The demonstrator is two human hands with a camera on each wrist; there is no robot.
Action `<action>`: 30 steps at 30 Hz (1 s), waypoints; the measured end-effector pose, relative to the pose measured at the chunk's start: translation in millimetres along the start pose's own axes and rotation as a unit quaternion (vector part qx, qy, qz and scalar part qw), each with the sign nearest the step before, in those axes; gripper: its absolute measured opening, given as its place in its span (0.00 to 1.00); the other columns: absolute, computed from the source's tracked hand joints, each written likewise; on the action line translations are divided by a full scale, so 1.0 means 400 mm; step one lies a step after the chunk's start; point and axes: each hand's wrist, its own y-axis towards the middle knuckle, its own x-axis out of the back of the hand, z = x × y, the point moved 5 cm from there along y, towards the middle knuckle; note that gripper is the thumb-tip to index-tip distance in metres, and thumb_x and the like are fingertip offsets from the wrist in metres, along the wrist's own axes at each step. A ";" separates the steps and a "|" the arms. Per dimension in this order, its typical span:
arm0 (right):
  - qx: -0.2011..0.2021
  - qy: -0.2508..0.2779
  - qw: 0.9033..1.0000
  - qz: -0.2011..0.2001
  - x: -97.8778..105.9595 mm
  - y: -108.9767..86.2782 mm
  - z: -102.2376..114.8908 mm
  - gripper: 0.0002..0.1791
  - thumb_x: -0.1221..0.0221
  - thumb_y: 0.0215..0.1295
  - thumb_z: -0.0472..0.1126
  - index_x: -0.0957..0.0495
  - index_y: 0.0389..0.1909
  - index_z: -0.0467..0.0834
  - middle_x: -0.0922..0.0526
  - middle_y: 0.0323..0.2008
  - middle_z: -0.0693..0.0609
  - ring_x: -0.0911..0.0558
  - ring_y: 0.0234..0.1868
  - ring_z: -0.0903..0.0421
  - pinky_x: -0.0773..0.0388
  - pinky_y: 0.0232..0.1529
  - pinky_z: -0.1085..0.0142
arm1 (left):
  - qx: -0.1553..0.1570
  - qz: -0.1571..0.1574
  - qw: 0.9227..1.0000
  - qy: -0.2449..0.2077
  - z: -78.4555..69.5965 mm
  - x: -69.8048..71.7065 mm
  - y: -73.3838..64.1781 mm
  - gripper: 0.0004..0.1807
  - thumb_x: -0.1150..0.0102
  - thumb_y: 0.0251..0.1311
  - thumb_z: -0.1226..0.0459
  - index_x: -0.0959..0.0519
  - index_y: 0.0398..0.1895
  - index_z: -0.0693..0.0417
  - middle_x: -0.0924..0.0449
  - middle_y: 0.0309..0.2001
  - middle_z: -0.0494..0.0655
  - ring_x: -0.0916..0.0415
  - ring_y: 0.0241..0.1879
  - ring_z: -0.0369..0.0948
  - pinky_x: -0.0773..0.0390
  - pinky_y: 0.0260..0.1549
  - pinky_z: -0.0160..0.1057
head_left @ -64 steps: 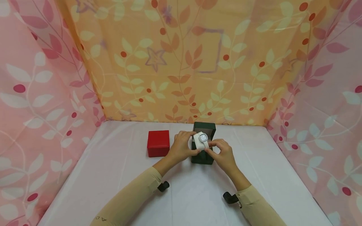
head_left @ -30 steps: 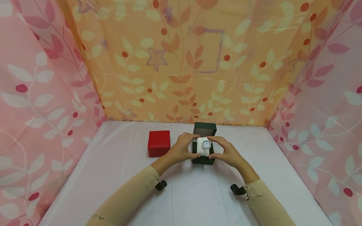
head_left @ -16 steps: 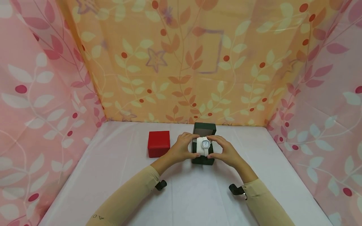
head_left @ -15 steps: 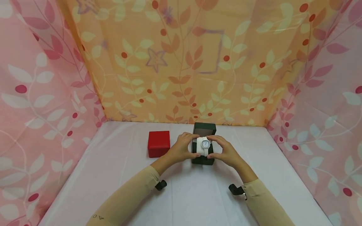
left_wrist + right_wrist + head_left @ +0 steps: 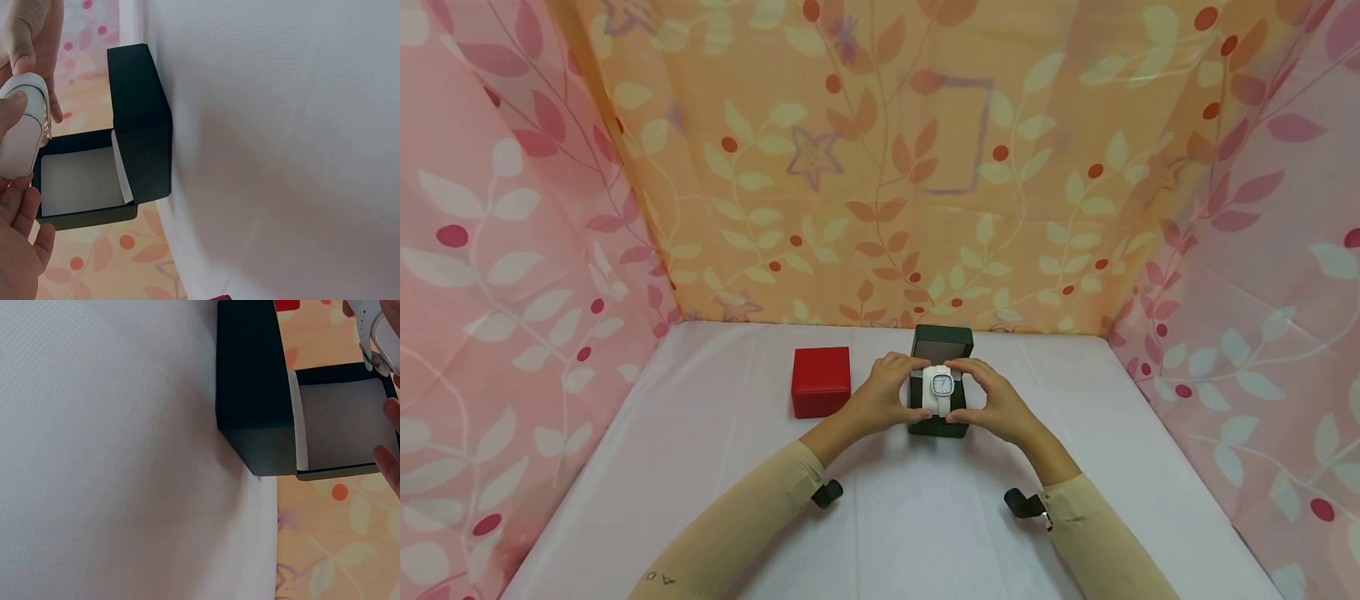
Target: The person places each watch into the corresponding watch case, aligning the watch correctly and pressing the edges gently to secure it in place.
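In the head view, a white wristwatch point(image 5: 942, 384) with a squarish face is wrapped round a white watch cushion point(image 5: 928, 402). My left hand point(image 5: 880, 393) grips the cushion's left end between thumb and fingers. From the other side, my right hand point(image 5: 1000, 406) holds the watch, thumb low and fingers at the top of the strap. Both hands hold it over an open dark green watch box point(image 5: 943, 335), its lid raised behind. The left wrist view shows the cushion point(image 5: 19, 147) from its side, and the right wrist view catches the strap point(image 5: 364, 328) with its buckle.
A closed red box point(image 5: 821, 382) stands left of the green one on the white-covered table point(image 5: 917, 525). Floral cloth walls, pink point(image 5: 512, 350) at the sides and orange point(image 5: 880, 167) at the back, enclose the tabletop.
The watch, tilted at first, has been turned straight and lowered slightly. My right hand moved from the strap's lower part to span it top and bottom. Lately the watch shifted slightly left.
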 end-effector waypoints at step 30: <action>-0.012 0.005 1.000 -0.005 0.004 -0.006 0.083 0.44 0.21 0.49 0.35 0.29 0.69 0.40 0.26 0.66 0.45 0.31 0.71 0.43 0.40 0.72 0.37 | 0.016 0.016 1.000 0.001 0.002 -0.015 0.009 0.44 0.20 0.52 0.52 0.30 0.71 0.51 0.24 0.64 0.44 0.34 0.66 0.42 0.35 0.68 0.51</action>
